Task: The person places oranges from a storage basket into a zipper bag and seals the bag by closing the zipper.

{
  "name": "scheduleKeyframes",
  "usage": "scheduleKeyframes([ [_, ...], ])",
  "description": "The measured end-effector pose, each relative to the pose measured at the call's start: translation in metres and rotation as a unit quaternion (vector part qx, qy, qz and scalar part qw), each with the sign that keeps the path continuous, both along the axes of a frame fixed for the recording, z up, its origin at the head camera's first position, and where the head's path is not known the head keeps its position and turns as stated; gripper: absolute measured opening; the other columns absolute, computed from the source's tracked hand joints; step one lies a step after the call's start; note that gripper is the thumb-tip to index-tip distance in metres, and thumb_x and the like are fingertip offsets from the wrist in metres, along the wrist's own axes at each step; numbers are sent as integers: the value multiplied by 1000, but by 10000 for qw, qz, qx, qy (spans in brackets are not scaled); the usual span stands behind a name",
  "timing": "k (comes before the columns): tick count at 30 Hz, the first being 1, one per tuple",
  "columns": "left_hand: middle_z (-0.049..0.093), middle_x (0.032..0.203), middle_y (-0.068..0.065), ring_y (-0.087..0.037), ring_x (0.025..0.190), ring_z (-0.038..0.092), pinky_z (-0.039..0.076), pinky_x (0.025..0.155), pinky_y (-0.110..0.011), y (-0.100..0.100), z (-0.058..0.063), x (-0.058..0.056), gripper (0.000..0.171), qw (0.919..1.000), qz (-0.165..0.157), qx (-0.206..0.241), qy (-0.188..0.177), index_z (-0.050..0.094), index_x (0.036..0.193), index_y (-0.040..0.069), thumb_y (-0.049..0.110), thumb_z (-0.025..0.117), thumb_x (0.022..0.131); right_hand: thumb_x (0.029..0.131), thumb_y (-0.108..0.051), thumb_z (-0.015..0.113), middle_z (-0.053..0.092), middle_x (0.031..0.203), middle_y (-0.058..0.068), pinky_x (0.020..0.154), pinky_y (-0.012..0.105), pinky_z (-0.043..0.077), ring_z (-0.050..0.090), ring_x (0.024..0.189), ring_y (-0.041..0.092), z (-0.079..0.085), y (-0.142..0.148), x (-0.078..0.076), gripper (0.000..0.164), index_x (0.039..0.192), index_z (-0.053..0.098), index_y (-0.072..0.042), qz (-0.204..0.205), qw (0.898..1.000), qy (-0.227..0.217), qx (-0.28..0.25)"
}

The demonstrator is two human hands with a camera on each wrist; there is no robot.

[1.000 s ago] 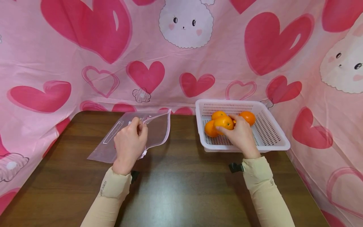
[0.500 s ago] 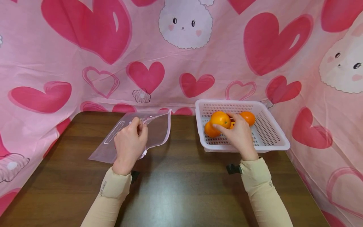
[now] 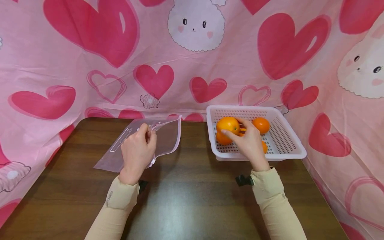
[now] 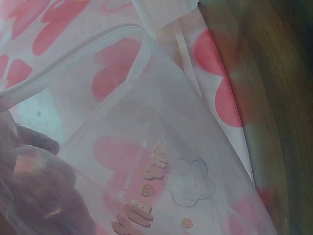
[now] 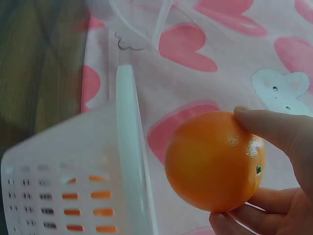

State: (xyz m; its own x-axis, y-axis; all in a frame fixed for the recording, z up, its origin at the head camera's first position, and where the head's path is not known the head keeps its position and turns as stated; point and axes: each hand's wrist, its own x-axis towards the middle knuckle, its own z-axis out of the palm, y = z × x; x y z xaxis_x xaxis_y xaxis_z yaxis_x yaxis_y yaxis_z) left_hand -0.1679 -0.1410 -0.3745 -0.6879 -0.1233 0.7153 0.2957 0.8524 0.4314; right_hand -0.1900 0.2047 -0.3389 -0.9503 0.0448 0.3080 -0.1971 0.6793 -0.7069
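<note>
In the head view, my right hand [image 3: 251, 141] grips an orange [image 3: 227, 124] over the left part of a white plastic basket [image 3: 258, 156]. The right wrist view has the thumb and fingers around this orange [image 5: 210, 161], with its small green stem spot showing. Under and beside it, more oranges lie in the basket, including one orange [image 3: 261, 125] at the back. On the left, my left hand [image 3: 138, 151] pinches the rim of a clear zip bag [image 3: 166, 138]. The bag's mouth gapes to the right, and printed lettering shows on the film [image 4: 142, 196] in the left wrist view.
The dark wooden table [image 3: 180, 200] carries the bag at left and the basket at right. A pink curtain [image 3: 180, 56] with hearts and rabbits stands behind and on both sides. Dark wrist straps [image 3: 244, 180] show at the cuffs.
My right hand has lifted the orange off the others and moved it a little left. Another orange now shows under the hand. The left hand and bag have stayed put.
</note>
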Motion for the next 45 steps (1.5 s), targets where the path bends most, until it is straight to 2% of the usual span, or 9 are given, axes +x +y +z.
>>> scheduleKeyframes([
  [10, 47, 55, -2, -29, 46, 49, 32, 41, -43, 3, 0, -1, 23, 10000, -48, -48, -72, 51, 76, 13, 22, 58, 96, 84, -46, 82, 60, 130, 11, 97, 49, 48, 56, 113, 29, -1, -11, 4, 74, 142, 57, -8, 212, 9987, 34, -470],
  [17, 47, 56, -2, -27, 46, 47, 32, 41, -42, 4, 0, 0, 22, 9998, -65, -63, -159, 51, 76, 14, 21, 61, 95, 84, -50, 81, 58, 133, 8, 98, 47, 48, 55, 114, 27, -2, -20, 9, 76, 144, 55, -11, 353, 9966, -107, -743],
  [24, 48, 56, -3, -30, 46, 50, 34, 41, -43, 4, -1, 0, 23, 9998, -72, -40, -173, 52, 76, 13, 23, 59, 95, 85, -48, 81, 59, 130, 7, 98, 43, 50, 58, 113, 24, -3, -30, 14, 75, 145, 55, -11, 637, 9922, -79, -1066],
  [32, 49, 56, -4, -30, 46, 50, 35, 41, -44, 5, -1, 0, 22, 9998, -88, -61, -156, 52, 76, 12, 21, 61, 95, 86, -47, 80, 59, 133, 2, 99, 39, 49, 60, 114, 22, -6, -39, 20, 71, 144, 56, -14, 725, 9894, -60, -1255],
  [38, 49, 57, -5, -33, 47, 52, 34, 41, -45, 6, -2, 0, 22, 9999, -77, -96, -106, 51, 76, 12, 20, 61, 94, 89, -39, 80, 60, 133, 0, 99, 40, 49, 59, 116, 20, -7, -45, 23, 65, 144, 57, -15, 1023, 9813, 114, -1627],
  [43, 48, 56, -3, -31, 47, 50, 33, 41, -44, 7, -1, 0, 22, 9999, -100, -84, -111, 51, 76, 13, 20, 62, 94, 92, -28, 78, 59, 135, 2, 97, 31, 49, 60, 117, 21, -14, -52, 26, 63, 147, 54, -13, 1342, 9710, 219, -1965],
  [45, 47, 56, -3, -30, 46, 49, 33, 41, -43, 7, -1, 0, 22, 9998, -112, -84, -124, 51, 76, 13, 20, 62, 94, 92, -25, 78, 58, 136, 3, 92, 27, 51, 61, 116, 21, -16, -56, 27, 62, 147, 54, -12, 1440, 9674, 261, -2067],
])
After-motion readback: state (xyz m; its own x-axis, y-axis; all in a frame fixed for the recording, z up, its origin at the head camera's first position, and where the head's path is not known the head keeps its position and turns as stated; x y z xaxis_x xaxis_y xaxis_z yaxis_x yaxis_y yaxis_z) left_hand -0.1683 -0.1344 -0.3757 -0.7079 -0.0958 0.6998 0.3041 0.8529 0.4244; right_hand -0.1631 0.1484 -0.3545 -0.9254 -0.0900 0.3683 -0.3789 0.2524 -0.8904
